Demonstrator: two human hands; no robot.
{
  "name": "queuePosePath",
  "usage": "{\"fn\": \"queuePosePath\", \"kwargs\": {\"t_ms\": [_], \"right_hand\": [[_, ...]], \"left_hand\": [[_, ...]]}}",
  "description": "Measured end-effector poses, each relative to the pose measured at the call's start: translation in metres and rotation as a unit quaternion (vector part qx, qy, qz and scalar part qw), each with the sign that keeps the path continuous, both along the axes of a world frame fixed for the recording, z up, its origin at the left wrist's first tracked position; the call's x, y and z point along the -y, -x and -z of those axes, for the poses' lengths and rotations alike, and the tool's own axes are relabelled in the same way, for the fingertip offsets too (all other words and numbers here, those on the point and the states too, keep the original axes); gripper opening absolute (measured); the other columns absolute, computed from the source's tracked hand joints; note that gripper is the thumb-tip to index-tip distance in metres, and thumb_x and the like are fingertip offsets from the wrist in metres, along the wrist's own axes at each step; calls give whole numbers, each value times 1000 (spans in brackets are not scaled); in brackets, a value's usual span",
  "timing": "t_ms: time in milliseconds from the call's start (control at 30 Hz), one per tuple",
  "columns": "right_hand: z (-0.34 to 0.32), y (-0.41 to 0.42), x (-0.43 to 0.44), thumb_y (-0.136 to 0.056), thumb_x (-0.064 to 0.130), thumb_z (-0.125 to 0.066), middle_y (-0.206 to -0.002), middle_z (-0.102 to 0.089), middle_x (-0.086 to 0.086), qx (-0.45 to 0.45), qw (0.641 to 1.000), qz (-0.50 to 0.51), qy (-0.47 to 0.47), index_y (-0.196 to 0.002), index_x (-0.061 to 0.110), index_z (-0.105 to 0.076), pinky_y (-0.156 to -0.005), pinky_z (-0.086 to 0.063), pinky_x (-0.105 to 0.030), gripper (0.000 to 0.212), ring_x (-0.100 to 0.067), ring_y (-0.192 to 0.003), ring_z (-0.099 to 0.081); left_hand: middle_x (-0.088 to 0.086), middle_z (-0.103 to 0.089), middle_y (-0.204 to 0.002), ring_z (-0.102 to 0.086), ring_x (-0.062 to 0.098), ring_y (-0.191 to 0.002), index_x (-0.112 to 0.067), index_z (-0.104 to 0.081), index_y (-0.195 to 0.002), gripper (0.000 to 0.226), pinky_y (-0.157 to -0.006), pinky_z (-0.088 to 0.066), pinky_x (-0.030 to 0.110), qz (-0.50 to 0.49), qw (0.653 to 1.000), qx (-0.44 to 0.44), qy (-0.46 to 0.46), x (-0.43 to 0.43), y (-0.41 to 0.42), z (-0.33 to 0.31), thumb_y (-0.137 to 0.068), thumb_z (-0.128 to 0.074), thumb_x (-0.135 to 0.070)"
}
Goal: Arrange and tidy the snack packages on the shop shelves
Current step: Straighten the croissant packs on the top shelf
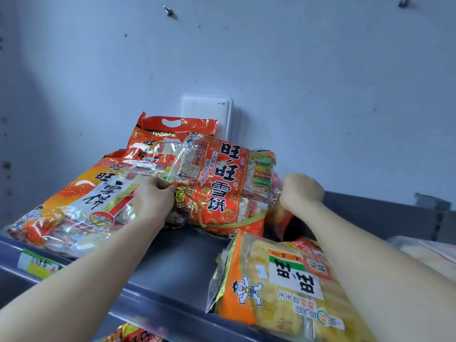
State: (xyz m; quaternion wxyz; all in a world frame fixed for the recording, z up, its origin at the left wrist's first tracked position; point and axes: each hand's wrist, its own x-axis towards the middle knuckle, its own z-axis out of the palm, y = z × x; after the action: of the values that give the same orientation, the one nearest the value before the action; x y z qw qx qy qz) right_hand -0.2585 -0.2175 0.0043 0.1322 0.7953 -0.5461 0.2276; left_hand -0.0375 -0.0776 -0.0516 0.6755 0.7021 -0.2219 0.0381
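Note:
A big red snack bag (222,183) with black characters lies tilted at the middle of the grey top shelf (177,257). My left hand (154,196) grips its left edge. My right hand (299,191) holds its right side, fingers curled behind the bag and partly hidden. Left of it an orange-and-clear snack bag (74,208) overhangs the shelf's front edge. Behind both stand more red bags with a carry handle (172,127). A yellow-orange bag (283,287) lies at the front right, under my right forearm.
A white wifi box (207,112) is fixed to the blue-grey wall behind the bags. A price label (37,265) sits on the shelf's front rail at the left. Pale packets (429,255) lie at the far right. Another red bag (133,335) shows on the shelf below.

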Motion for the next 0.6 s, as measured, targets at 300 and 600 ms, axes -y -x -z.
{"fn": "queuePosePath", "kwargs": {"t_ms": [300,600], "right_hand": [[-2,21,14,-89,1,-51,-112,-56,-14,220,963,-42,151,-109,4,-56,-68,-39,-33,20,-34,-101,-56],[-10,26,20,-89,0,-51,-116,-51,-13,517,847,-56,108,-95,5,-56,-75,-37,-29,9,-34,-99,-56]], "left_hand": [[7,-62,-71,-64,33,-73,-16,-55,-70,21,-65,-52,35,0,997,43,-68,13,13,12,-88,-64,-19],[16,-43,-135,-48,34,-118,-8,-33,-136,75,-97,-45,45,91,989,40,-107,35,32,27,-80,-77,-31]]}}
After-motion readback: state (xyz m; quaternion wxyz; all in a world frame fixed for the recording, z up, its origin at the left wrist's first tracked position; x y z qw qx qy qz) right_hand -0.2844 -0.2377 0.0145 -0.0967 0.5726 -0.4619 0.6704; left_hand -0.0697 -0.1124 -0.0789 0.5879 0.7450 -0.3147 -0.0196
